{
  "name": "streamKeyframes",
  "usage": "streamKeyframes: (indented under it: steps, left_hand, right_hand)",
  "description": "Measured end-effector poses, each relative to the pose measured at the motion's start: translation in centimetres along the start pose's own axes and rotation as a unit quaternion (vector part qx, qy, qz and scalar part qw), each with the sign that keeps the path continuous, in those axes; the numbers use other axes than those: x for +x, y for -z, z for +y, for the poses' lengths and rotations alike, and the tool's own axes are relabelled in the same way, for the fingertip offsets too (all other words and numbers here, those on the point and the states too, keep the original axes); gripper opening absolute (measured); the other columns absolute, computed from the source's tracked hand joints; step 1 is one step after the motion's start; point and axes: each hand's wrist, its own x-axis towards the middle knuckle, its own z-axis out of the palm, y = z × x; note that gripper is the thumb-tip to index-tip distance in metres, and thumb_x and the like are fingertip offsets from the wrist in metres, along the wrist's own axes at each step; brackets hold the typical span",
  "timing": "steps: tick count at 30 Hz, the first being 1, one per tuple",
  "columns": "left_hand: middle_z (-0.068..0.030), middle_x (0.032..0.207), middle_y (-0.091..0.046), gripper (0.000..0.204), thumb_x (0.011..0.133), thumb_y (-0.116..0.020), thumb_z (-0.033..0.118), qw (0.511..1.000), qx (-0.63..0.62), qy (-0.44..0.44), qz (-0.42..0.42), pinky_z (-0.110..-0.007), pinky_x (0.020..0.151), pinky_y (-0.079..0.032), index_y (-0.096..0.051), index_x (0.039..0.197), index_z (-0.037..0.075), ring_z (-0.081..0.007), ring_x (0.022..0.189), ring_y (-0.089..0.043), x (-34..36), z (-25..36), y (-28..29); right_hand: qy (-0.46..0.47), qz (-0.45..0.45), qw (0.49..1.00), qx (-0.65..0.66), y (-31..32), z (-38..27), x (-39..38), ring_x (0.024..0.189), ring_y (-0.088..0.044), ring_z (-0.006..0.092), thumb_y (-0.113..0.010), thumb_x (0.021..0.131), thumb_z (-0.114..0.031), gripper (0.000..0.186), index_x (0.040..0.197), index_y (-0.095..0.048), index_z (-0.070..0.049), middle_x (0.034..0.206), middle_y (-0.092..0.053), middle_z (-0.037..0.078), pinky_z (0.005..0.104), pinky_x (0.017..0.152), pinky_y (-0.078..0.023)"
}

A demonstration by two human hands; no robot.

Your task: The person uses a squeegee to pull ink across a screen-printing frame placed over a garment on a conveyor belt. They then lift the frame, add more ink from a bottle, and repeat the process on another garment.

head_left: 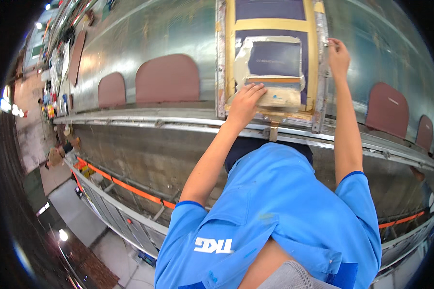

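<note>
A printing screen [267, 24] in a worn metal frame, with yellow borders and purple mesh, lies across the metal rails in front of me. A wooden squeegee [280, 98] with an orange-brown blade strip rests across its lower part. My left hand [247, 102] has its fingers curled over the squeegee's left end. My right hand [339, 60] grips the right side of the frame near its upper part, fingers closed on the edge. Below the squeegee, a small brass-coloured fitting [274, 131] hangs at the frame's near edge.
Maroon pieces [167, 77] lie spaced on the long metal table [111, 33], left and right of the screen. Double rails [178, 120] run along its near edge. Below is a railing with an orange strip [130, 187]. Containers and another person [58, 156] are at the far left.
</note>
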Motion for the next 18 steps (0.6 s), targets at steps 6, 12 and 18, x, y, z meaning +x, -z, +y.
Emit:
streamKeyframes:
  steps: [6, 12, 18]
  left_hand:
    - [-0.0096, 0.133, -0.062, 0.062, 0.066, -0.063, -0.011, 0.998, 0.002, 0.057, 0.011, -0.043, 0.107, -0.046, -0.063, 0.125, 0.008, -0.0336, 0.127, -0.053, -4.1, -6.5, 6.8]
    - [-0.0098, 0.135, -0.061, 0.064, 0.065, -0.064, -0.011, 0.998, 0.027, 0.045, -0.027, -0.043, 0.109, -0.043, -0.062, 0.127, 0.007, -0.0334, 0.128, -0.053, -10.4, -20.8, 16.9]
    - [-0.0087, 0.138, -0.06, 0.065, 0.07, -0.06, -0.014, 0.996, 0.052, 0.062, -0.044, -0.046, 0.112, -0.04, -0.063, 0.131, 0.009, -0.0332, 0.13, -0.053, -12.7, -26.8, 21.6]
  right_hand:
    - [0.023, -0.013, 0.998, 0.062, -7.5, -7.9, -5.1, 0.068, -0.059, 0.0205, -0.062, 0.097, -0.026, 0.022, 0.107, -0.072, -0.01, 0.075, -0.066, 0.01, 0.0357, 0.068, -0.048]
    - [0.022, -0.023, 0.999, 0.03, -21.2, -17.7, -12.7, 0.084, -0.069, 0.0323, -0.059, 0.098, -0.029, 0.026, 0.112, -0.069, -0.01, 0.089, -0.071, 0.017, 0.0405, 0.077, -0.052]
    - [0.03, -0.008, 0.994, 0.108, -27.8, -22.2, -15.8, 0.055, -0.058, 0.0218, -0.06, 0.097, -0.02, 0.019, 0.105, -0.07, -0.006, 0.068, -0.064, 0.015, 0.038, 0.056, -0.044]
